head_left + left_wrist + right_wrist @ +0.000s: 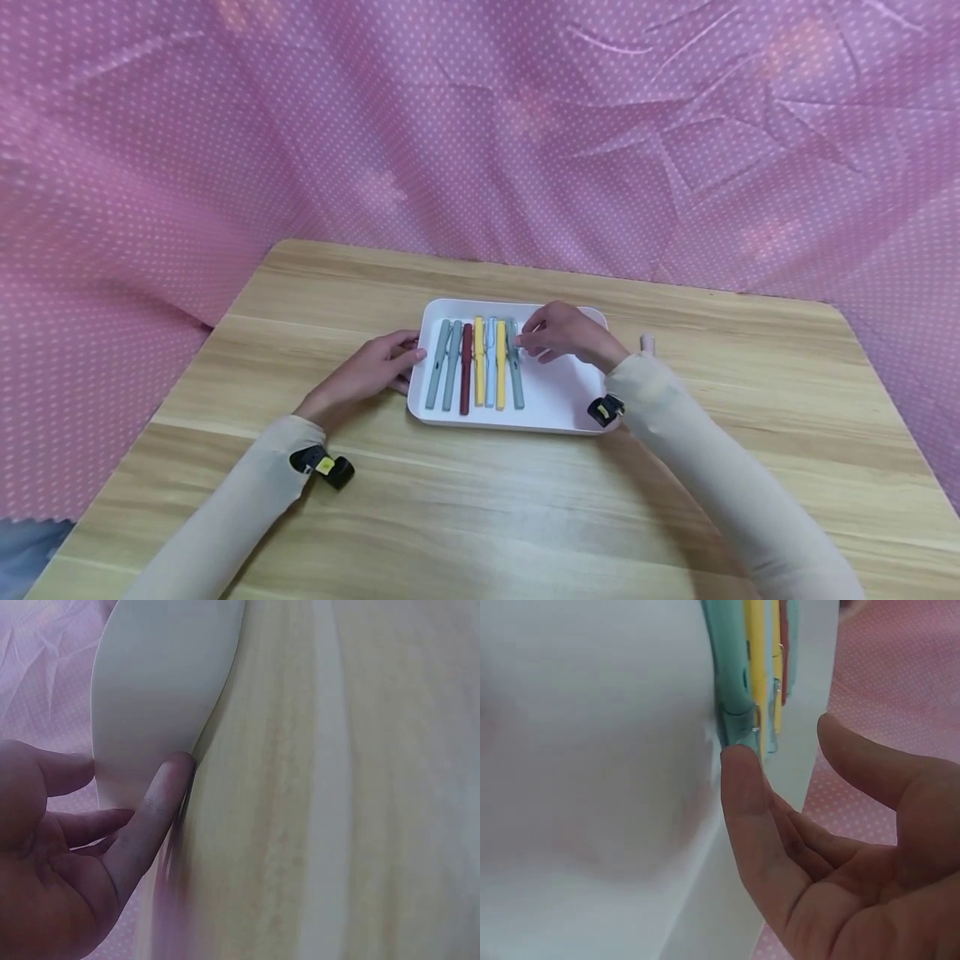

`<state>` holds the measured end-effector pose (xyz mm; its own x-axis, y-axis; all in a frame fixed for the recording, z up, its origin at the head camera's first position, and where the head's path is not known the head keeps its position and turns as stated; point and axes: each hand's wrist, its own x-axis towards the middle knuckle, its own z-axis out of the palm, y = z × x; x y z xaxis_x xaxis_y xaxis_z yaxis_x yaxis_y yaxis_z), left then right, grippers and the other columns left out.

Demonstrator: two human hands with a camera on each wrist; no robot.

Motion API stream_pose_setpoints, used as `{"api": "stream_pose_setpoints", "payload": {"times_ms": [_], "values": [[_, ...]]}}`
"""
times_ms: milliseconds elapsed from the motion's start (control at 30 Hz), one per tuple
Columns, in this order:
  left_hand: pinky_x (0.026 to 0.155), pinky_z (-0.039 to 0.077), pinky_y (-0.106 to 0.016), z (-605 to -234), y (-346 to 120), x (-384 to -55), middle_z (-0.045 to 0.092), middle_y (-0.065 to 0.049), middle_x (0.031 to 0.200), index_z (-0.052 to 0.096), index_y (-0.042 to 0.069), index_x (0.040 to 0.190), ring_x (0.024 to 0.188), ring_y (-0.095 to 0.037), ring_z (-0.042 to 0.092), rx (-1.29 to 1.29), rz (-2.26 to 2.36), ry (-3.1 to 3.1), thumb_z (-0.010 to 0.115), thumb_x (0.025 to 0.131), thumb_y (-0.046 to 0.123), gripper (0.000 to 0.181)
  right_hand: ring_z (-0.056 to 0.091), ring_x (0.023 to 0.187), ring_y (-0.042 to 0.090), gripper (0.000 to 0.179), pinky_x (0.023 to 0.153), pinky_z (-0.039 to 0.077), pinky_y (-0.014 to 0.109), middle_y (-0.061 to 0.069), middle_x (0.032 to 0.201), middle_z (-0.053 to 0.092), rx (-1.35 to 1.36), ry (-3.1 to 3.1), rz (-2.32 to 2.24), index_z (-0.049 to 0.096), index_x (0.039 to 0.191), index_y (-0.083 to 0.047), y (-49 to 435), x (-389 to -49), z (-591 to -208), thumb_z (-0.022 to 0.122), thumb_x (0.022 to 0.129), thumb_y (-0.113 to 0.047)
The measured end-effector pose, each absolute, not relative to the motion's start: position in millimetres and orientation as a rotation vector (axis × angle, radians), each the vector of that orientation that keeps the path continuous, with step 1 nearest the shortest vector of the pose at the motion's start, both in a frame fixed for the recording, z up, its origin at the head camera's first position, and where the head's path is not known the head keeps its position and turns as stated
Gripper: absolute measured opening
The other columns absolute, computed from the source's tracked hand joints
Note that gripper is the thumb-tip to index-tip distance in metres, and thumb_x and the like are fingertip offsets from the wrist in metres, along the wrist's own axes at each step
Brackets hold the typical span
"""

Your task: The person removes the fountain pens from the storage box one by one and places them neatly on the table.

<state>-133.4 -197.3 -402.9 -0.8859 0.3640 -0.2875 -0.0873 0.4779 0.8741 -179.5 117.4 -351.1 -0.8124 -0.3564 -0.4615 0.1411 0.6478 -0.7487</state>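
Note:
A white tray [558, 396] holds several pens side by side in its left half. From left to right they are two grey-green pens [435, 371], a dark red pen [467, 371], a yellow pen [480, 367], a light blue pen [491, 367], another yellow pen [501, 371] and a grey-green pen [516, 383]. My left hand [375, 364] holds the tray's left wall, thumb at the rim and a finger low outside. Inside the tray, my right hand [564, 332] touches the rightmost pen's far end with one fingertip [742, 761]; its thumb stands apart.
The tray stands on a wood-grain table [480, 508]. A small pinkish object [647, 343] lies right of the tray, partly hidden by my right sleeve. Pink dotted cloth [480, 150] hangs behind the table and at both sides.

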Motion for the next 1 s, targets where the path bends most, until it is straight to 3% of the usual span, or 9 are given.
{"api": "stream_pose_setpoints", "payload": {"times_ms": [500,1000], "values": [[0.081,0.064,-0.035,-404,-198,-134,0.061,-0.024,0.135,0.033,0.001,0.16,0.098,-0.026,0.071,0.238,1.402,2.286,0.05,0.112,0.027,0.057,0.069,0.096,0.026,0.038,0.08,0.064,0.031,0.018,0.108,0.068,-0.115,2.332,-1.023,0.063,0.12,0.008,111,-182,-363,0.077,0.097,-0.019],[0.081,0.064,-0.035,-404,-198,-133,0.055,-0.027,0.141,0.032,-0.001,0.16,0.097,-0.027,0.071,0.232,1.411,2.277,0.049,0.112,0.026,0.058,0.071,0.087,0.022,0.039,0.075,0.063,0.029,0.014,0.105,0.069,-0.033,2.378,-0.982,0.066,0.117,0.004,99,-182,-367,0.082,0.093,-0.023]]}}
